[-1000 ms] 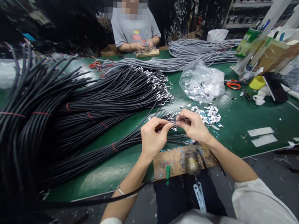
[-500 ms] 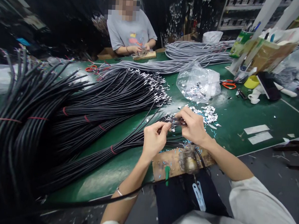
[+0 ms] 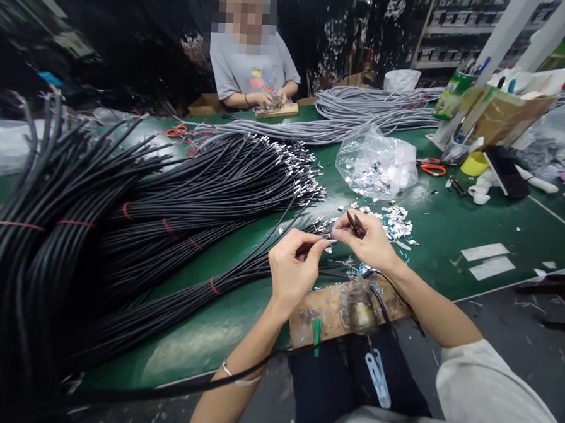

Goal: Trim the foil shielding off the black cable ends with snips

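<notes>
My left hand [image 3: 295, 262] pinches the end of a black cable, of which only a small tip shows between thumb and forefinger. Close to its right, my right hand [image 3: 366, 241] has thumb and forefinger together at that same tip, with small dark snips [image 3: 356, 224] held in the palm, blades pointing up. Beneath both hands lies a bundle of black cables [image 3: 246, 266] with a red band. A wooden board with a metal fixture [image 3: 362, 313] sits at the table edge, just below my right hand. White and blue scraps [image 3: 395, 222] lie beyond.
Large bundles of black cables [image 3: 208, 188] cover the left side. Grey cables [image 3: 363, 108], a clear plastic bag [image 3: 377, 166] and orange-handled scissors [image 3: 432, 167] lie farther back. A phone [image 3: 505, 171] is at the right. Another person [image 3: 256, 71] works across the green table.
The snips in my right hand have turned from the cable end to point upward, and the fingertips now meet at the tip. A thin black cable now shows below the right wrist.
</notes>
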`<state>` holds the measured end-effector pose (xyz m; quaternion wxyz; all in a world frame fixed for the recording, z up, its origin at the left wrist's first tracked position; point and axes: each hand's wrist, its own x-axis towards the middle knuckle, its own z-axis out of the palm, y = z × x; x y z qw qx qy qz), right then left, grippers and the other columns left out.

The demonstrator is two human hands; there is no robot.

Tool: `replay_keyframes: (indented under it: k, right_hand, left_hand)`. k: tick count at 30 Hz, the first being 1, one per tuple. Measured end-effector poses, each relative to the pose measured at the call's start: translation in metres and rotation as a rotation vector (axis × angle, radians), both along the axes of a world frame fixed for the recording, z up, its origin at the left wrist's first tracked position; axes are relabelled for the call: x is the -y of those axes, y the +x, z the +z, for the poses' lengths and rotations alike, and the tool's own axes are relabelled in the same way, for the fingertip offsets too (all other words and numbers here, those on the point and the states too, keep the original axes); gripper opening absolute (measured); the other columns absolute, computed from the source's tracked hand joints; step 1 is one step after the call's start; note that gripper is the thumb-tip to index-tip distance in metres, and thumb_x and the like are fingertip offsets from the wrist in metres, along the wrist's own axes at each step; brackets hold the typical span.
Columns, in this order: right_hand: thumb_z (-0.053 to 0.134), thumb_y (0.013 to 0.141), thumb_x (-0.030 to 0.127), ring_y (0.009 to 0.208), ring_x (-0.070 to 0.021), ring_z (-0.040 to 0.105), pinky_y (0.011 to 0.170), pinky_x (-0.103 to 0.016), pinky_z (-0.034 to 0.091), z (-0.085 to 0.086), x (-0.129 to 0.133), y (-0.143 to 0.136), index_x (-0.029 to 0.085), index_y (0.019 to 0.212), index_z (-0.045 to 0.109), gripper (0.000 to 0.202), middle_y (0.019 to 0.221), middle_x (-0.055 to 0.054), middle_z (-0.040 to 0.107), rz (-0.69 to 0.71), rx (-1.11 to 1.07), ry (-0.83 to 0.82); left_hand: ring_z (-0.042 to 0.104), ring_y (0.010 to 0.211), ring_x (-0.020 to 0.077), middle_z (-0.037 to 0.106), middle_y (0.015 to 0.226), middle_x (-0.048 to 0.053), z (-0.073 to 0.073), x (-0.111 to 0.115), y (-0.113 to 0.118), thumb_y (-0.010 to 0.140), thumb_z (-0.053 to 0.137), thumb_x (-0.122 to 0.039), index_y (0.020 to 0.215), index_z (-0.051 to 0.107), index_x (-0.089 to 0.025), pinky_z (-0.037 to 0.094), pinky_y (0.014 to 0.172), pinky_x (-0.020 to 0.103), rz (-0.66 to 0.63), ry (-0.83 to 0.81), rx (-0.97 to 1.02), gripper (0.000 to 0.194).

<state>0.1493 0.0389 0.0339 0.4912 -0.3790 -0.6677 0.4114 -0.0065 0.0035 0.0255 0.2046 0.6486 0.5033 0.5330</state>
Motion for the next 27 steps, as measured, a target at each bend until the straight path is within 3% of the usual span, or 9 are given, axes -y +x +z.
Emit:
replay_keyframes:
  k: [4,6,8,10,14,15,18,20,27]
  right_hand:
    - [0.06,0.079,0.048,0.044,-0.007,0.024,0.043,-0.023,0.022,-0.007,0.003,-0.006,0.019,0.073,0.053,0.03,0.051,0.009,0.032,0.203,-0.151,-0.255]
    - [0.057,0.082,0.038,0.047,-0.0079,0.03,0.045,-0.024,0.026,-0.007,0.007,-0.009,0.019,0.073,0.052,0.021,0.056,0.006,0.037,0.165,-0.091,-0.108]
    - [0.056,0.08,0.021,0.059,-0.0102,0.041,0.053,-0.025,0.033,-0.004,0.01,-0.008,0.019,0.072,0.052,0.01,0.067,0.001,0.047,0.007,0.067,0.184]
    - [0.052,0.078,0.01,0.068,-0.0123,0.045,0.06,-0.027,0.036,0.0,0.009,-0.001,0.019,0.072,0.052,0.01,0.074,-0.001,0.05,-0.194,0.192,0.404]
    - [0.051,0.085,0.015,0.062,-0.0111,0.043,0.058,-0.027,0.035,0.007,-0.001,0.017,0.019,0.072,0.052,0.013,0.068,0.001,0.047,-0.69,0.046,0.438]
    - [0.052,0.086,0.019,0.06,-0.0105,0.043,0.056,-0.027,0.034,0.009,-0.003,0.019,0.019,0.071,0.053,0.016,0.065,0.002,0.046,-0.684,0.036,0.394]
    - [0.054,0.087,0.026,0.059,-0.0102,0.047,0.055,-0.026,0.035,0.01,-0.002,0.016,0.018,0.068,0.06,0.022,0.064,0.001,0.052,-0.328,0.134,0.305]
    - [0.059,0.084,0.028,0.06,-0.0101,0.048,0.054,-0.026,0.036,0.01,0.003,0.01,0.017,0.073,0.065,0.017,0.069,-0.001,0.058,-0.206,0.152,0.304]
    - [0.063,0.081,0.025,0.057,-0.0099,0.051,0.052,-0.025,0.04,0.011,0.01,0.005,0.018,0.079,0.07,0.011,0.07,-0.002,0.064,-0.103,0.151,0.333]
  left_hand:
    - [0.049,0.057,0.0098,0.058,0.063,0.0,0.001,-0.002,-0.002,0.085,0.057,-0.029,0.069,0.065,-0.016,0.036,0.054,0.023,-0.038,-0.018,-0.049,0.022]
    - [0.046,0.053,0.0093,0.056,0.058,0.0,0.001,-0.004,-0.003,0.088,0.051,-0.031,0.063,0.061,-0.015,0.034,0.053,0.023,-0.105,-0.091,-0.052,0.031]
    - [0.043,0.05,0.0088,0.054,0.054,-0.001,0.002,-0.003,-0.004,0.09,0.048,-0.033,0.059,0.058,-0.015,0.032,0.051,0.023,-0.149,-0.162,-0.044,0.037]
    - [0.042,0.049,0.0087,0.054,0.054,0.0,0.003,-0.002,-0.005,0.089,0.048,-0.035,0.058,0.057,-0.015,0.031,0.05,0.023,-0.151,-0.185,-0.036,0.037]
    - [0.045,0.051,0.0091,0.056,0.056,0.0,0.005,0.001,-0.005,0.088,0.05,-0.035,0.059,0.059,-0.015,0.032,0.05,0.023,-0.129,-0.173,-0.004,0.036]
    - [0.046,0.051,0.0092,0.057,0.056,0.0,0.005,0.001,-0.005,0.088,0.051,-0.035,0.06,0.06,-0.015,0.032,0.05,0.023,-0.122,-0.17,0.01,0.035]
    - [0.049,0.053,0.0096,0.058,0.059,0.001,0.006,0.001,-0.006,0.086,0.054,-0.034,0.063,0.063,-0.015,0.035,0.051,0.022,-0.089,-0.141,0.057,0.031]
    - [0.05,0.053,0.0099,0.059,0.059,0.001,0.005,0.0,-0.007,0.086,0.055,-0.034,0.065,0.065,-0.015,0.037,0.051,0.021,-0.071,-0.112,0.065,0.029]
    - [0.051,0.055,0.0098,0.06,0.062,0.0,0.004,0.002,-0.004,0.082,0.062,-0.03,0.07,0.067,-0.016,0.039,0.052,0.021,0.011,-0.004,0.007,0.019]
